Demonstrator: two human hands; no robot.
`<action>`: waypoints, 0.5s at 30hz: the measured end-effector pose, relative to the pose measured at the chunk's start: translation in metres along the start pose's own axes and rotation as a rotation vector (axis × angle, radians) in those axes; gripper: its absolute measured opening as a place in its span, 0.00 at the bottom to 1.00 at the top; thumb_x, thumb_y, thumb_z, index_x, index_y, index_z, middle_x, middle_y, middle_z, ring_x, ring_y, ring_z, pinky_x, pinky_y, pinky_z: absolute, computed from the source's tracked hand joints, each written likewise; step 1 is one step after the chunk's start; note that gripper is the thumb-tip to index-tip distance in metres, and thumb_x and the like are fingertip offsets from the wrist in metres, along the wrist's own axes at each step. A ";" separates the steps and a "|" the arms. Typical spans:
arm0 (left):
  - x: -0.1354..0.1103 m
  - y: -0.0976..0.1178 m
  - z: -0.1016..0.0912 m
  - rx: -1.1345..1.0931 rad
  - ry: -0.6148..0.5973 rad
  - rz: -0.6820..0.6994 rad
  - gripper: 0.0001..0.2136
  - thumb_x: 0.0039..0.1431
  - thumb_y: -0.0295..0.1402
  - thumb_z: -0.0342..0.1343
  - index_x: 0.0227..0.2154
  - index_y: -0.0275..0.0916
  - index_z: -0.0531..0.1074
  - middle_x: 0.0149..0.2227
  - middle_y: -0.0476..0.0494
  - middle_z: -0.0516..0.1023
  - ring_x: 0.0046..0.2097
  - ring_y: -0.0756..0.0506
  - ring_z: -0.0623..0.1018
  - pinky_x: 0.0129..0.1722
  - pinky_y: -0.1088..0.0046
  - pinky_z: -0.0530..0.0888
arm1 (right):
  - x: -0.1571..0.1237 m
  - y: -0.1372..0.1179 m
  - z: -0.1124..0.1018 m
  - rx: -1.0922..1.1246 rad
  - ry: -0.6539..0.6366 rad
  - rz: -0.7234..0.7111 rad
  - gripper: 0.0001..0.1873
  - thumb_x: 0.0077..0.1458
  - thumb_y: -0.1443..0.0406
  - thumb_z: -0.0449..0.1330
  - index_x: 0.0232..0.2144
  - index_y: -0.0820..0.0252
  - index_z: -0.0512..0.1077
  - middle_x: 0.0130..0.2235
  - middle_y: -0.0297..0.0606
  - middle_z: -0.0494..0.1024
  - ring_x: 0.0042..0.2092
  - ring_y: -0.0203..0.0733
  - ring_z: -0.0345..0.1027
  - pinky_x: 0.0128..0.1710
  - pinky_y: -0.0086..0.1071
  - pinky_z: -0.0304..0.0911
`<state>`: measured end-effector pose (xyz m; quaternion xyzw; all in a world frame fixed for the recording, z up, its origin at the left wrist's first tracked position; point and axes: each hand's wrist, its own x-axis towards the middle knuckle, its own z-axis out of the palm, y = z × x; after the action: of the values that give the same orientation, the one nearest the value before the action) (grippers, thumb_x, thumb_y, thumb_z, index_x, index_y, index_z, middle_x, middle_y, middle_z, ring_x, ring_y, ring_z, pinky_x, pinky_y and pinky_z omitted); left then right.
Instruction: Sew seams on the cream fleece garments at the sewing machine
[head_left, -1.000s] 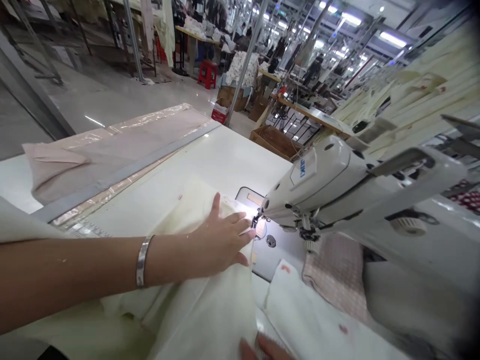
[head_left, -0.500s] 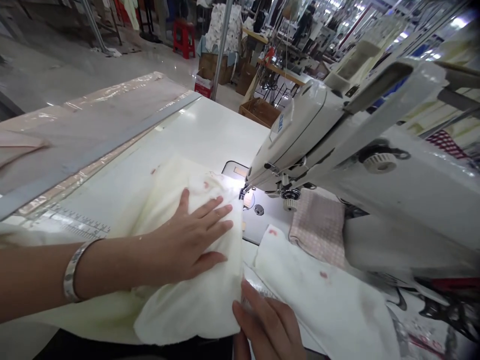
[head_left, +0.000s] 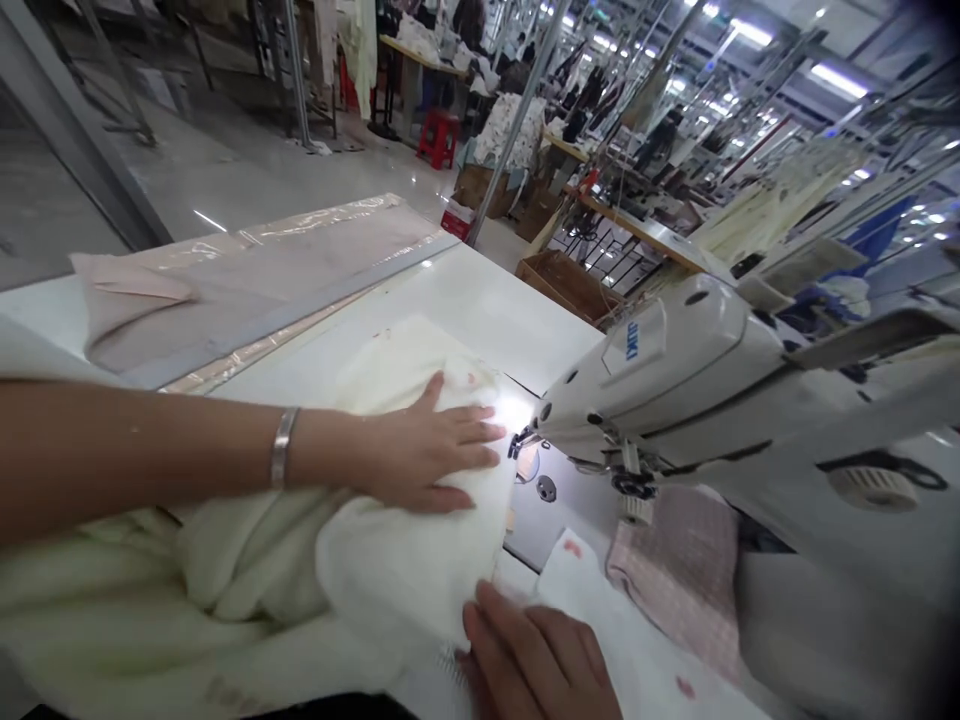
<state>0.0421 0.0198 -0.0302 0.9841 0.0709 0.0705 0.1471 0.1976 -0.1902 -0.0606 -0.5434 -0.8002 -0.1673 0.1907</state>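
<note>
My left hand (head_left: 431, 452) lies flat with fingers stretched out on a cream fabric (head_left: 390, 560), its fingertips just left of the lit needle area (head_left: 517, 440) of a white sewing machine (head_left: 697, 370). A metal bangle sits on that wrist. My right hand (head_left: 536, 660) is at the bottom edge, fingers resting flat on the fabric's near edge. The fabric bunches in folds toward me at the lower left.
A pink-checked cloth (head_left: 675, 560) lies under the machine arm, with a white piece with red marks (head_left: 600, 610) beside it. A pink fabric under clear plastic (head_left: 247, 270) covers the table's far left. Beyond the table are a brown box (head_left: 562, 285), a red stool (head_left: 439, 135) and other workstations.
The view has tilted up and shifted. My left hand slid forward along the fabric toward the needle, and more fabric has bunched at the lower left. My right hand stays at the near edge.
</note>
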 end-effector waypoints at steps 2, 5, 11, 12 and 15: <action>0.012 -0.022 -0.005 -0.007 -0.015 0.044 0.19 0.63 0.41 0.49 0.55 0.42 0.63 0.64 0.36 0.57 0.65 0.36 0.55 0.59 0.37 0.40 | 0.015 0.014 0.004 0.030 -0.025 -0.026 0.10 0.58 0.67 0.55 0.42 0.59 0.72 0.43 0.36 0.79 0.34 0.41 0.66 0.32 0.37 0.56; 0.030 -0.049 -0.009 -0.022 -0.019 0.100 0.19 0.63 0.42 0.49 0.56 0.44 0.63 0.64 0.39 0.57 0.66 0.37 0.55 0.60 0.40 0.40 | 0.039 0.032 0.008 0.057 -0.029 -0.041 0.11 0.61 0.68 0.50 0.41 0.61 0.72 0.41 0.39 0.79 0.34 0.40 0.65 0.31 0.36 0.55; 0.061 -0.081 -0.013 0.005 -0.006 0.131 0.19 0.62 0.40 0.50 0.54 0.42 0.65 0.63 0.38 0.60 0.65 0.35 0.57 0.59 0.39 0.46 | 0.065 0.053 0.021 0.063 0.007 0.051 0.11 0.61 0.66 0.51 0.41 0.62 0.73 0.38 0.43 0.74 0.36 0.40 0.64 0.34 0.33 0.61; 0.066 -0.086 -0.015 0.014 -0.004 0.128 0.18 0.62 0.40 0.50 0.54 0.42 0.66 0.63 0.38 0.60 0.65 0.35 0.56 0.59 0.39 0.46 | 0.066 0.055 0.023 0.052 0.013 0.070 0.12 0.62 0.66 0.50 0.40 0.62 0.73 0.37 0.43 0.72 0.35 0.40 0.64 0.34 0.32 0.61; 0.080 -0.101 -0.020 0.037 -0.009 0.099 0.17 0.61 0.39 0.51 0.53 0.44 0.67 0.63 0.38 0.60 0.65 0.36 0.57 0.59 0.39 0.47 | 0.067 0.060 0.026 0.018 0.028 0.074 0.14 0.64 0.64 0.48 0.40 0.63 0.73 0.33 0.41 0.70 0.33 0.38 0.63 0.32 0.31 0.60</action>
<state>0.1051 0.1338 -0.0324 0.9892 0.0227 0.0719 0.1255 0.2280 -0.1021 -0.0471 -0.5686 -0.7783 -0.1605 0.2126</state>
